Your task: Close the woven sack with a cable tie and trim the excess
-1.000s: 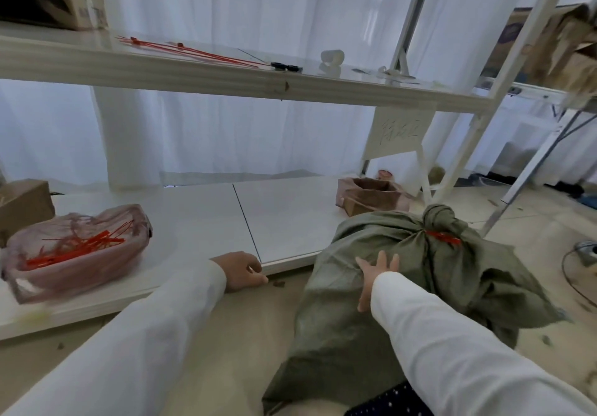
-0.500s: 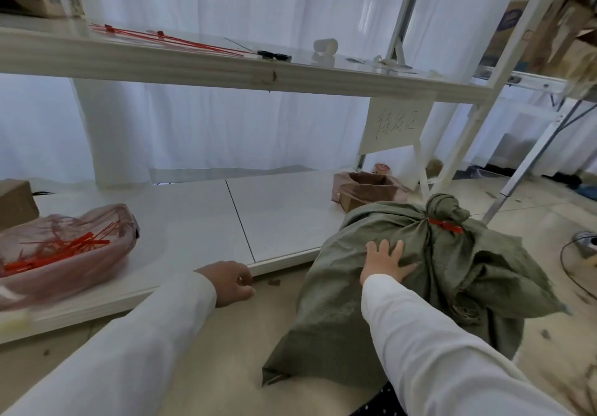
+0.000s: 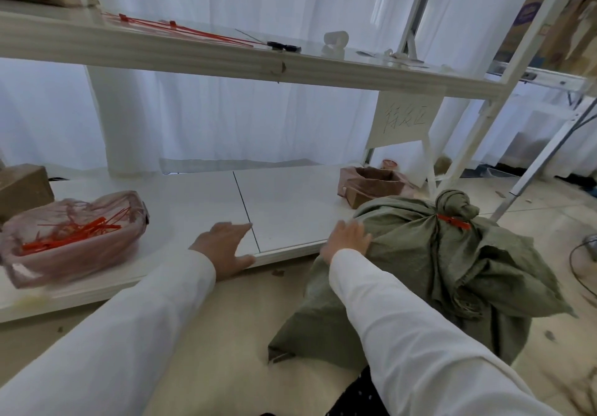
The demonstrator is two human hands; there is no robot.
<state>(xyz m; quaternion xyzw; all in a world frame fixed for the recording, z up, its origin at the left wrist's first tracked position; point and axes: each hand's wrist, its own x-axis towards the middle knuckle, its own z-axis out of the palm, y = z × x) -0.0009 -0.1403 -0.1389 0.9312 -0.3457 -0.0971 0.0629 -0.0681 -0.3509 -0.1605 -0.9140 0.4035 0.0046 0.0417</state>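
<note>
A green woven sack (image 3: 452, 273) lies on the floor at the right, its neck bunched and cinched by a short red cable tie (image 3: 452, 221). My right hand (image 3: 347, 241) presses flat on the sack's left side, fingers spread. My left hand (image 3: 226, 249) rests open on the front edge of the low white shelf board (image 3: 290, 208), palm down. Long red cable ties (image 3: 181, 29) and dark cutters (image 3: 284, 47) lie on the upper shelf (image 3: 193, 56).
A pink plastic bag (image 3: 74, 237) of red tie offcuts sits on the low shelf at the left, beside a cardboard box (image 3: 22, 189). Another bag-lined box (image 3: 371, 183) stands behind the sack. White rack legs (image 3: 478, 124) rise at the right; a cable (image 3: 578, 263) lies on the floor.
My left hand has opened from a loose curl and moved up onto the shelf edge. My right hand has slid up the sack toward its top left. The view has tilted upward.
</note>
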